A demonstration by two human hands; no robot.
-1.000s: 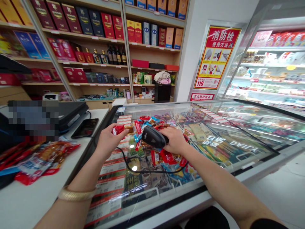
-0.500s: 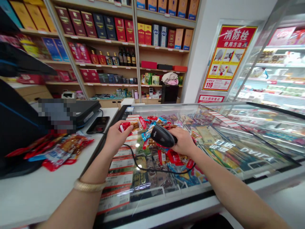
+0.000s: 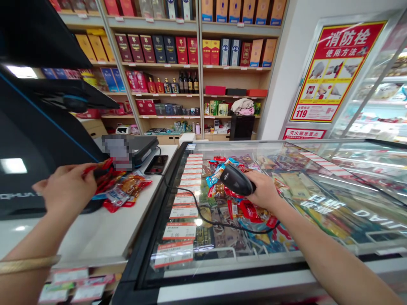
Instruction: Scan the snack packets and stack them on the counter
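Apparently, packets at left, scanner in right

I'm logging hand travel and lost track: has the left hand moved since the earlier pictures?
Yes. Judged against the phone, the left hand went leftward, from the freezer side to the packets on the counter.

Bright, mostly even indoor light. White spots and streaks reflect off the glass lid; hard glare patch on the black terminal. Shadows soft. Right-hand chiller washed out, blurry. Left hand slightly motion-soft, back shelves sharper. Wide-angle stretch at edges. Pixelated block left of centre.
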